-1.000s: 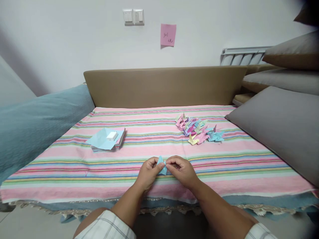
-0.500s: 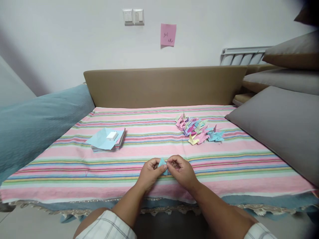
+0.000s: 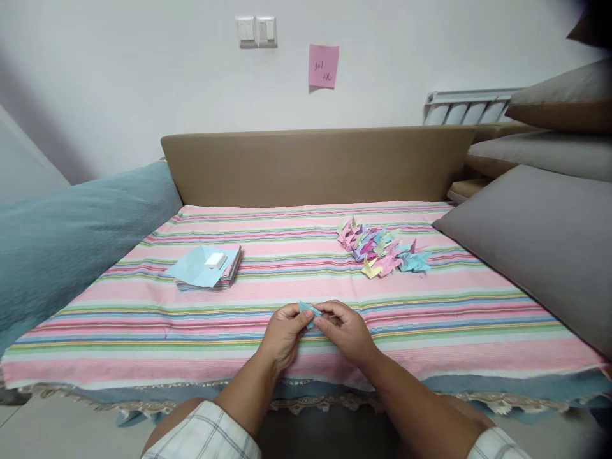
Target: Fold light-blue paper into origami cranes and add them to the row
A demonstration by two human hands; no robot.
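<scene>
A small piece of folded light-blue paper (image 3: 306,308) is pinched between both hands, just above the striped cloth near its front edge. My left hand (image 3: 285,331) is closed on its left side, thumb on top. My right hand (image 3: 345,328) is closed on its right side with thumb and fingertips. Fingers cover much of the paper, so its full shape is hidden. Beyond my right hand lies a pile of folded paper cranes (image 3: 382,250) in pink, purple, yellow, green and blue. To the far left sits a stack of paper sheets (image 3: 191,266), a small white block (image 3: 215,261) on top.
The striped cloth (image 3: 268,280) covers the seat. A brown backrest (image 3: 315,167) closes off the back. Grey cushions (image 3: 540,236) stand on the right, and a blue-covered armrest (image 3: 86,223) lies on the left. A pink note (image 3: 323,66) sticks to the wall.
The blue paper has turned from an upright point to a tilted position, its tip now leaning left. My right fingers have shifted slightly left over it.
</scene>
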